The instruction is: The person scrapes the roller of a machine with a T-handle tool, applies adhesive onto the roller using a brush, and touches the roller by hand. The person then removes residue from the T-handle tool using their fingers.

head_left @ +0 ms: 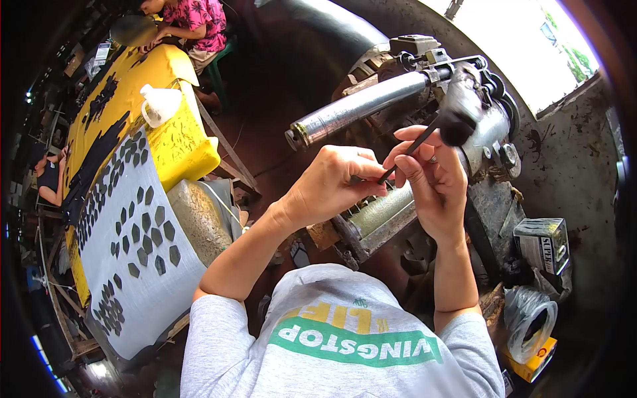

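Near the centre, my left hand (335, 182) pinches the lower end of a thin dark strip (417, 142). Close beside it on the right, my right hand (431, 179) has its thumb and fingers closed on the same strip higher up. The strip slants up to the right, toward a blurred dark round part (458, 126) by the machine. Both hands are over a greenish metal part (385, 211) in a frame. Behind them a long silvery roller (361, 109) reaches out from the machine (491, 132).
On the left, a pale sheet (149, 302) bears many dark flat pieces, beside a yellow-covered table (176, 63) with a white jug (160, 105). Two people sit by that table. A metal can (543, 245), clear plastic roll (531, 318) and yellow box (534, 360) lie right.
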A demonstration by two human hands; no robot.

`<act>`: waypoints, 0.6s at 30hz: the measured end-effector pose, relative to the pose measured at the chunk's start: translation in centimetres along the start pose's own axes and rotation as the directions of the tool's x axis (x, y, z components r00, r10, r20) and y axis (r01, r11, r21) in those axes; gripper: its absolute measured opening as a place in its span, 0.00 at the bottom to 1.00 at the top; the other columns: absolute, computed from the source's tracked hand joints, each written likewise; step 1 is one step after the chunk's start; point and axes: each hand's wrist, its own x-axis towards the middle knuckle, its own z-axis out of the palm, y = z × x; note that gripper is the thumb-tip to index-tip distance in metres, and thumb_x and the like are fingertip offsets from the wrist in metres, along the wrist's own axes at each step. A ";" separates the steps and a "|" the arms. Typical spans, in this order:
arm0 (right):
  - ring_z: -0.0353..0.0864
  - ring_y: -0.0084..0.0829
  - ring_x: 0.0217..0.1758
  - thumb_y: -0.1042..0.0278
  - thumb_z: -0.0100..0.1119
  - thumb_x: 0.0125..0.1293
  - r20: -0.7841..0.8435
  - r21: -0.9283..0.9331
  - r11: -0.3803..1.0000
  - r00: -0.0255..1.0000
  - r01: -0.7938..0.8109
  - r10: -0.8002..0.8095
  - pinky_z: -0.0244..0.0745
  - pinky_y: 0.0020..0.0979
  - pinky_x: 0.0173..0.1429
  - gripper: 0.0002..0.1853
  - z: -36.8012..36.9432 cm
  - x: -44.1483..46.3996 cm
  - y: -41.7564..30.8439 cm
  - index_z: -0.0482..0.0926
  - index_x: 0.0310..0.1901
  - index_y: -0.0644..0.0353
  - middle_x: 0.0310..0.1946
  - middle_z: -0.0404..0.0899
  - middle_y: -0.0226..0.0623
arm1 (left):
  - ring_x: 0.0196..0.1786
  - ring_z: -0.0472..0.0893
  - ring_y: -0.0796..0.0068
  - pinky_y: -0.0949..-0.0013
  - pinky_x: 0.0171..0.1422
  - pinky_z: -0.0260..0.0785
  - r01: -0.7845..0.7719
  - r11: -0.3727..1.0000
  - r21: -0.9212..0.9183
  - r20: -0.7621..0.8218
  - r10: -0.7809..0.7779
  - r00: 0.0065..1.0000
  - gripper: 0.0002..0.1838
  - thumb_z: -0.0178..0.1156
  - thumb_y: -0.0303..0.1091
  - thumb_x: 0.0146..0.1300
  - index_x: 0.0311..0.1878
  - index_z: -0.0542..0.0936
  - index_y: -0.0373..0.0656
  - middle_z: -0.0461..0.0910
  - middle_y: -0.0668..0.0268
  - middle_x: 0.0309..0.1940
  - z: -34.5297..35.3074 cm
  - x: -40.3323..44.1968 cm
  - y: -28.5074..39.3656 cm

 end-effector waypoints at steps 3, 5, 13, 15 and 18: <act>0.77 0.15 0.35 0.82 0.50 0.69 -0.076 -0.020 1.000 0.997 0.021 -0.023 0.72 0.18 0.38 0.12 0.6 -0.1 0.1 0.69 0.52 0.64 0.34 0.78 0.32 | 0.30 0.79 0.76 0.73 0.33 0.71 0.028 0.999 0.024 -0.001 -0.028 1.000 0.09 0.73 0.25 0.48 0.33 0.83 0.37 0.80 0.65 0.28 -0.1 0.1 0.8; 0.78 0.16 0.36 0.83 0.51 0.68 -0.110 -0.044 0.999 0.994 0.014 -0.019 0.72 0.18 0.38 0.12 0.7 -0.3 0.0 0.69 0.52 0.64 0.34 0.78 0.33 | 0.30 0.79 0.77 0.74 0.33 0.70 0.037 0.998 0.041 -0.028 -0.036 0.999 0.09 0.73 0.25 0.48 0.33 0.83 0.37 0.79 0.65 0.28 -0.4 0.2 1.7; 0.79 0.18 0.37 0.80 0.52 0.69 -0.069 0.167 0.986 0.997 -0.006 0.018 0.73 0.20 0.40 0.13 0.2 -0.1 -0.4 0.68 0.54 0.66 0.36 0.79 0.35 | 0.31 0.79 0.78 0.75 0.36 0.71 0.019 0.997 0.070 0.028 -0.021 0.999 0.08 0.70 0.24 0.52 0.36 0.83 0.39 0.79 0.66 0.29 -0.1 0.2 1.1; 0.77 0.17 0.36 0.79 0.51 0.70 -0.032 0.126 0.992 0.999 -0.010 0.014 0.72 0.19 0.39 0.12 -0.3 -0.2 -0.1 0.68 0.54 0.66 0.35 0.80 0.35 | 0.33 0.80 0.77 0.75 0.37 0.72 0.014 0.999 0.041 0.058 -0.016 0.998 0.08 0.69 0.23 0.53 0.38 0.83 0.39 0.79 0.65 0.31 -0.2 0.3 0.7; 0.77 0.17 0.35 0.81 0.50 0.70 -0.062 0.160 0.986 0.998 0.041 -0.031 0.72 0.18 0.38 0.08 -0.2 -0.4 0.6 0.68 0.49 0.66 0.35 0.79 0.37 | 0.30 0.78 0.67 0.68 0.33 0.68 0.021 0.999 0.044 0.041 -0.023 0.999 0.07 0.67 0.23 0.53 0.36 0.81 0.36 0.77 0.60 0.27 -0.1 0.7 1.7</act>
